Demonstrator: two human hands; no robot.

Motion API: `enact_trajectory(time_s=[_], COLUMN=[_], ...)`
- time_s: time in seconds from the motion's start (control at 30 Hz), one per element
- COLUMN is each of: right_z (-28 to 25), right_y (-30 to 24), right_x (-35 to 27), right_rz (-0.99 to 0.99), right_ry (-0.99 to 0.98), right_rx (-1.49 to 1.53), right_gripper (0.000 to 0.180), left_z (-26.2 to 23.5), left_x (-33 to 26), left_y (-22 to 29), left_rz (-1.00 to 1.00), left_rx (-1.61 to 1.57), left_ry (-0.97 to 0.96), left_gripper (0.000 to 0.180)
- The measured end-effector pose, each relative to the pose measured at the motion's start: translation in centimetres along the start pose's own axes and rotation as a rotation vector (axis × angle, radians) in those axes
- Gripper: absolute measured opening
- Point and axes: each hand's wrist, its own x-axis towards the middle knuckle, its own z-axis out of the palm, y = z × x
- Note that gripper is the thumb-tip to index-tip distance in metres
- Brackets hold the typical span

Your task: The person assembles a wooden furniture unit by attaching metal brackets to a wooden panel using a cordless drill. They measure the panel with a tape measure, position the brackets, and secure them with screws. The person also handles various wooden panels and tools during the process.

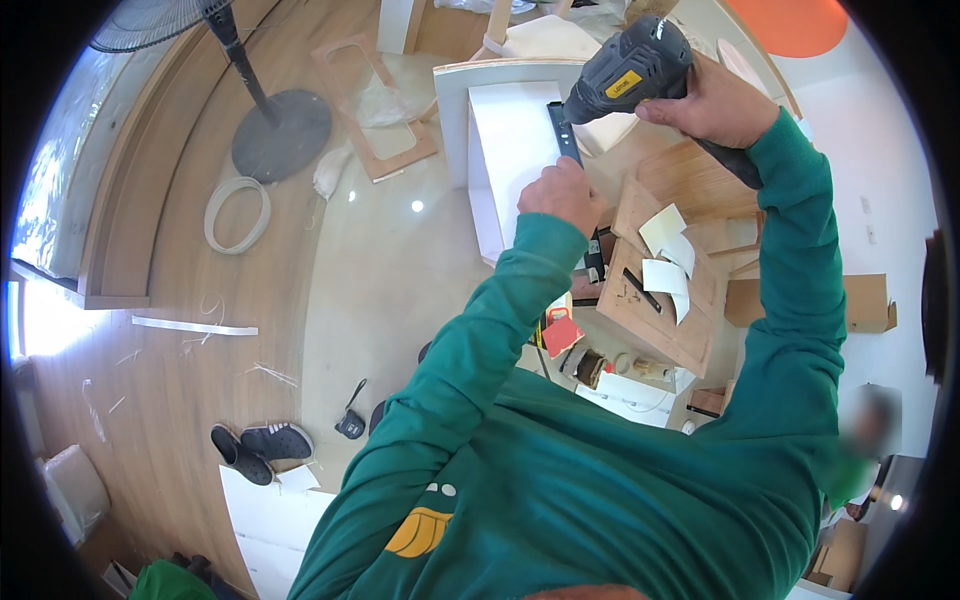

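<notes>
My right hand is wrapped round the grip of a dark grey power drill with a yellow label. The drill's front end points down and left, at the upper end of a black drawer slide. Whether its bit touches the slide is hidden. That slide lies along the edge of a white box-shaped cabinet piece, with my left hand closed on it lower down. A further black rail piece shows just below my left hand.
A wooden board with papers, a black strip and small screws stands right of the cabinet piece. Tools and a red packet lie below. On the floor are a tape measure, dark shoes, a white coil and a fan base.
</notes>
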Motion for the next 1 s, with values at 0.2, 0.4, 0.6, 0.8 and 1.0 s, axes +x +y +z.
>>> enact_trajectory(time_s=[0.2, 0.4, 0.6, 0.8, 1.0], right_z=[-0.2, -0.1, -0.5, -1.2, -0.9], right_y=[0.6, 1.1, 0.2, 4.9, 4.2], right_x=[-0.4, -1.7, -1.4, -2.0, -3.4], right_rz=[-0.034, -0.004, 0.006, 0.021, -0.001], right_ry=[-0.027, 0.052, 0.005, 0.114, 0.124], right_rx=[0.082, 0.087, 0.022, -0.009, 0.082], right_gripper=[0.047, 0.043, 0.043, 0.043, 0.042], left_z=[0.4, -0.1, 0.2, 0.0, 1.8], left_x=[0.1, -0.9, -0.5, 4.0, 7.5], left_y=[0.1, 0.1, -1.7, -3.0, -2.4], left_rz=[0.042, 0.108, 0.391, 0.319, 0.416], left_rx=[0.022, -0.076, -0.017, -0.073, 0.073], left_ry=[0.005, 0.057, 0.278, 0.432, 0.296], left_gripper=[0.047, 0.05, 0.053, 0.06, 0.06])
